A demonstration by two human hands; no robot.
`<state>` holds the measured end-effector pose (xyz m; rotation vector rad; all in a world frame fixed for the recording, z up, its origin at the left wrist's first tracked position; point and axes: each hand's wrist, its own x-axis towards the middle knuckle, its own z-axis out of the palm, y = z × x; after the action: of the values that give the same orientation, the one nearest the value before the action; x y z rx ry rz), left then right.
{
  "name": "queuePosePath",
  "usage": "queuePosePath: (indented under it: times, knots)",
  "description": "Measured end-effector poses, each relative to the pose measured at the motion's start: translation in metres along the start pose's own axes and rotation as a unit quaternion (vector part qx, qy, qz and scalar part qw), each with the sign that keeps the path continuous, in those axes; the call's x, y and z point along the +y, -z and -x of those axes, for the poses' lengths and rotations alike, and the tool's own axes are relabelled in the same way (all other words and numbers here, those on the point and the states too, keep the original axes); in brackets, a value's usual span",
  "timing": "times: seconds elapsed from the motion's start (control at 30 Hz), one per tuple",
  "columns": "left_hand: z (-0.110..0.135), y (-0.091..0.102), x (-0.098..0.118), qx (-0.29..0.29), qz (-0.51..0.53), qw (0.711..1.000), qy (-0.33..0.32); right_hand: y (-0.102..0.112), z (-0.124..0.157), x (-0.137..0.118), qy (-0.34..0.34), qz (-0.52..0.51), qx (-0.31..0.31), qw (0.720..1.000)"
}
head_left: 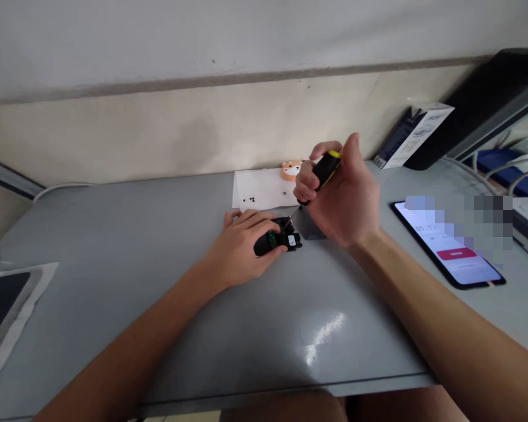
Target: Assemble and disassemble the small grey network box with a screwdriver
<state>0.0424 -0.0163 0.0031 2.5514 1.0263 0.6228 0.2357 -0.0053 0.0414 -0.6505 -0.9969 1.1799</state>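
My left hand point(240, 246) rests on the grey table point(158, 281) and grips a small black device point(278, 239) with a green circuit part showing. My right hand point(343, 190) is closed round a screwdriver with a black and yellow handle point(324, 170). Its thin shaft slants down, and the tip meets the top of the black device. Just behind the device lies a white sheet of paper point(264, 187) with several tiny dark screws point(249, 200) on it.
An orange cartoon-faced object point(291, 169) sits at the paper's far edge. A lit phone point(451, 243) lies to the right. A white and dark box point(411, 135) leans by the wall. A dark screen on white wrapping point(2, 305) lies at the left edge. Cables and dark equipment fill the far right.
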Motion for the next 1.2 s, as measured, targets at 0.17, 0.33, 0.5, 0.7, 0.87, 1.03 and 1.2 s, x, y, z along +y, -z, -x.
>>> queuePosePath:
  times: [0.17,0.33,0.5,0.7,0.87,1.03,1.2]
  knots:
    - [0.000,-0.001,-0.001,0.007,-0.004,1.000,-0.008,-0.001,0.003,-0.002,0.003,0.042,-0.006,0.999]
    - [-0.001,-0.001,0.000,0.001,-0.004,1.000,-0.004,0.003,0.002,0.002,0.008,0.029,0.019,0.999]
    - [-0.001,-0.002,0.000,0.005,-0.006,1.000,-0.009,0.004,0.000,-0.003,-0.044,-0.011,0.000,0.999]
    - [0.000,-0.001,-0.001,0.005,-0.021,1.000,-0.019,0.013,-0.001,-0.004,-0.047,0.029,0.002,0.998]
    - [0.000,0.000,-0.003,0.010,-0.037,0.999,-0.028,0.015,-0.004,-0.004,-0.059,0.046,0.014,0.997]
    - [0.000,0.000,-0.004,0.023,-0.047,0.998,-0.037,0.011,-0.002,-0.013,-0.078,0.018,-0.014,0.997]
    - [0.001,0.001,-0.003,0.013,-0.045,0.998,-0.035,0.016,0.000,-0.004,-0.045,0.040,0.001,0.998]
